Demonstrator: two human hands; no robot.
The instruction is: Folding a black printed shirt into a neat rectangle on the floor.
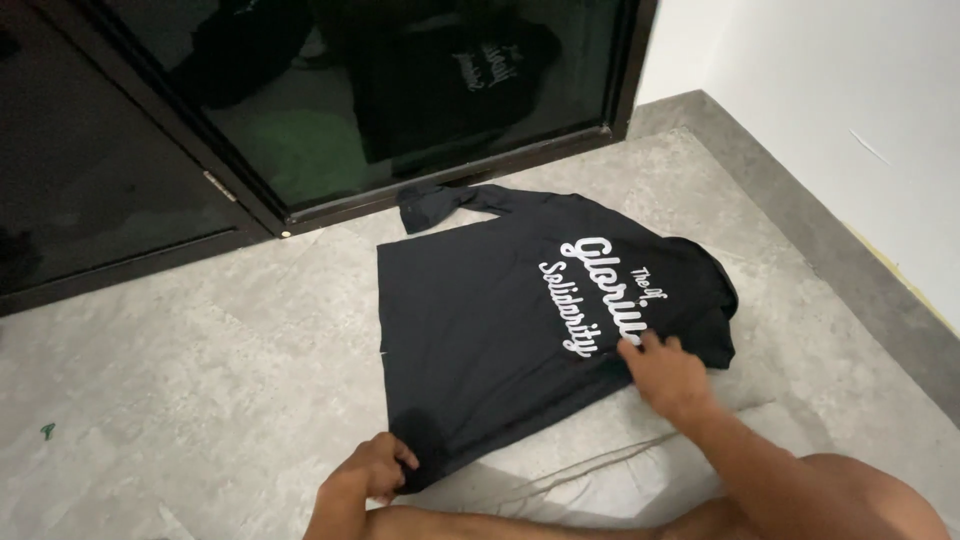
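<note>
Grey concrete floor [180, 380], mottled, meeting a white wall at right and a dark glass door at the back.

Item 1, nearest: left hand [372, 468], fingers curled and pinching the near bottom corner of the shirt, which pins that corner and keeps the hem drawn taut.

Item 2: right hand [665, 375], fingers extended and pressed flat on the cloth just below the white lettering; nothing gripped, palm down, apparently to smooth the fabric and hold that side against the floor.

Item 3: shirt [480, 330], black, spread back-up on the floor between the 2 hands, white script print toward the right. The collar end lies bunched at far right. 1 sleeve [430, 203] trails out toward the door, creased and not yet flattened.

Item 4: pale cloth [600, 470], crumpled, lying under the shirt's near edge, between the forearms.

Item 5, farthest: glass door [330, 110], dark-framed, reflecting the shirt faintly.

Item 6: small green speck [46, 431] on the floor, far left, well apart from everything.
</note>
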